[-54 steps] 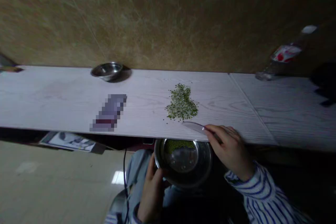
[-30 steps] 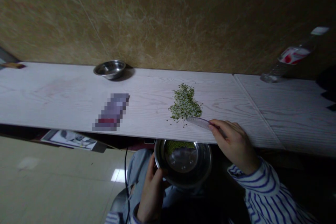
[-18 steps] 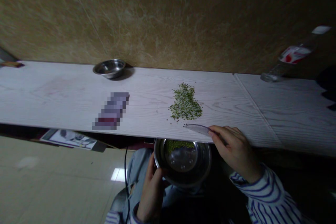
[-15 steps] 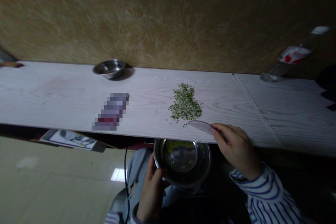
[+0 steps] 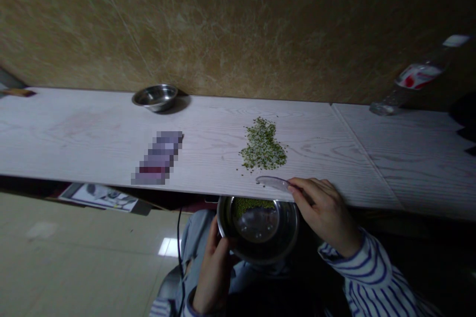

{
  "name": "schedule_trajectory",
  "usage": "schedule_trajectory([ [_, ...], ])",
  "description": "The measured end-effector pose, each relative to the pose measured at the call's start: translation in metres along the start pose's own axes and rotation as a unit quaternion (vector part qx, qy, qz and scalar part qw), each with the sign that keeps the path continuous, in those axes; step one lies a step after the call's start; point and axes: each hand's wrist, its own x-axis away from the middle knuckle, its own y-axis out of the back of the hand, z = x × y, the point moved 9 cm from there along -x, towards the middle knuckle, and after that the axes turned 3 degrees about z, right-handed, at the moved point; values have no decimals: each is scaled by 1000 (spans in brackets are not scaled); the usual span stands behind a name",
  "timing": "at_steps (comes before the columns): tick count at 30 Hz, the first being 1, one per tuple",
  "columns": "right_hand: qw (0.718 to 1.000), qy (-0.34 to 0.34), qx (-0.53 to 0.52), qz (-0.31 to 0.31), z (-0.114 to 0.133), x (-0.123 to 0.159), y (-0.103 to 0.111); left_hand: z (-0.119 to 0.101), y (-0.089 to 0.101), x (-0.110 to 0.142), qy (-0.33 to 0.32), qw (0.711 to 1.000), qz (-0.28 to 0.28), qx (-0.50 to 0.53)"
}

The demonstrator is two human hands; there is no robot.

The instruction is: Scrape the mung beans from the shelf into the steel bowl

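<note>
My right hand (image 5: 320,208) pinches a thin translucent plastic scraper (image 5: 273,182), curved along one edge, between thumb and fingers. It is held at the near edge of the table, with a few loose mung beans by its tip. Beyond it, many green mung beans (image 5: 263,146) lie spread in a patch on the wood. Below the table edge, my left hand (image 5: 217,262) grips the left rim of a large steel bowl (image 5: 286,247). More mung beans show inside that bowl, at its far side. The fingers under the bowl are partly hidden.
A small steel bowl (image 5: 155,98) stands near the wall, and a pixelated flat object (image 5: 158,158) lies in front of it. At the right, a clear plastic bottle (image 5: 416,77) stands on the pale table (image 5: 208,158). Under the table an open drawer (image 5: 143,206) juts out.
My right hand has moved left and slightly nearer with the scraper, which now sits closer to the table edge above the bowl. The left hand and large bowl are nearly still.
</note>
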Motion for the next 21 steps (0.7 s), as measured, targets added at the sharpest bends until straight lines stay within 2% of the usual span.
schedule_trajectory([
  [8,1000,-15,1,-16,-5,-1,-2,-4,-2,2,1,1000,-1,-12],
  [16,1000,-9,-13,-13,7,-12,-12,-4,-1,2,2,1000,0,-7],
  [21,999,-20,10,-25,-1,-11,-7,-4,0,1,1,1000,2,-7],
])
